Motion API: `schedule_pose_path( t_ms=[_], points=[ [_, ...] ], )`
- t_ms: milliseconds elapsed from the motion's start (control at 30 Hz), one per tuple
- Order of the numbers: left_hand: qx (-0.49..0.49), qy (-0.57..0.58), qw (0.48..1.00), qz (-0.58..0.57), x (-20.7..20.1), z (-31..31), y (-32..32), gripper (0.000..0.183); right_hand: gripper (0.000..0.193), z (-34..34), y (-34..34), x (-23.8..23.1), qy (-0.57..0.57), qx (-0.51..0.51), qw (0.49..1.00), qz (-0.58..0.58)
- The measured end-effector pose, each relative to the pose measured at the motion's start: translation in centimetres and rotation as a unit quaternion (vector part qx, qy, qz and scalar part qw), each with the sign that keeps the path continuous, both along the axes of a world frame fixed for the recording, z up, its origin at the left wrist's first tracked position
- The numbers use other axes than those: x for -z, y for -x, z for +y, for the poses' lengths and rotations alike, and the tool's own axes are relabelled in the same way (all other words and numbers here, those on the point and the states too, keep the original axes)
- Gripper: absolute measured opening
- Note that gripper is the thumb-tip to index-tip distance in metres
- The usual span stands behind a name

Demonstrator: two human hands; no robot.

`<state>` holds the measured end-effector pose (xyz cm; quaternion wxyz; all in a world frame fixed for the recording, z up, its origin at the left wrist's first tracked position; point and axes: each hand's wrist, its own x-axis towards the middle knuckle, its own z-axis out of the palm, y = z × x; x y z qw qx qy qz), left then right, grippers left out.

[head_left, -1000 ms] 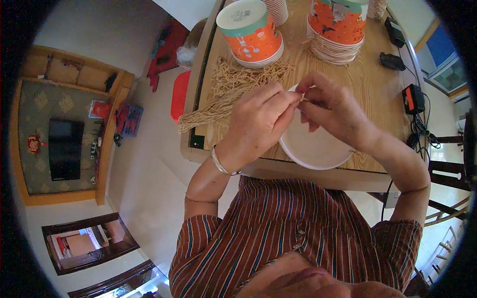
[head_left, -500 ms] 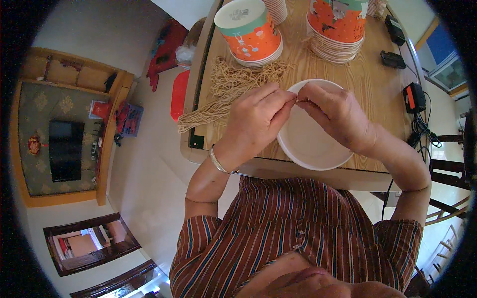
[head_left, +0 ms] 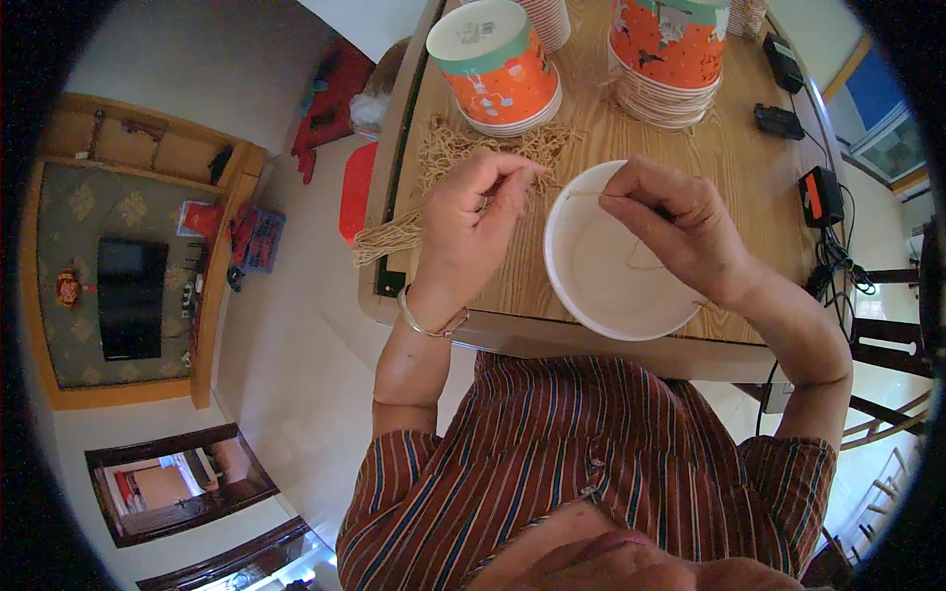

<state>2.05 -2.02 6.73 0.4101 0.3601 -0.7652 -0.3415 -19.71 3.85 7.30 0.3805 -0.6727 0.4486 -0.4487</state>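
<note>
A wide white paper bucket [head_left: 601, 286] stands at the table's near edge, its open mouth facing up. Over its right side, my right hand [head_left: 680, 222] pinches a thin tan string [head_left: 583, 194]. A short end sticks out left of the fingertips, and a thin loop hangs below the hand inside the bucket. My left hand [head_left: 478, 212] is to the left of the bucket, thumb and forefinger pressed together; whatever is between them is too small to make out. Beyond it lies a loose bundle of tan strings [head_left: 443, 158], partly covered by that hand.
An orange and green paper bucket [head_left: 503, 89] sits upside down at the back left. Another stacked orange bucket [head_left: 670, 54], with strings round its lower rims, stands farther right. Black adapters [head_left: 821, 195] and cables line the table's right edge. A red stool [head_left: 358, 192] is beside the table.
My hands, which met over the bucket's rim, have moved apart. The left went leftward, and the string now shows at my right fingertips.
</note>
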Motion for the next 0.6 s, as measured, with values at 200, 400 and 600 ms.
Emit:
schedule_pose_path(
  t_ms=[200, 400, 600],
  points=[
    [0.048, -0.135, 0.987, 0.073, -0.4, 0.8, 0.8, 0.03, 0.01, 0.2, -0.1, 0.0, 0.004, -0.013, 1.0, -0.003],
    [0.104, -0.185, 0.977, 0.033, -0.8, 1.8, 0.8, 0.042, 0.007, 0.5, -0.5, -0.5, 0.105, -0.011, 0.991, 0.078],
    [0.105, -0.191, 0.975, 0.051, -0.5, 2.2, 1.4, 0.031, 0.008, 0.5, -0.5, -0.3, 0.111, -0.014, 0.988, 0.103]
  ],
)
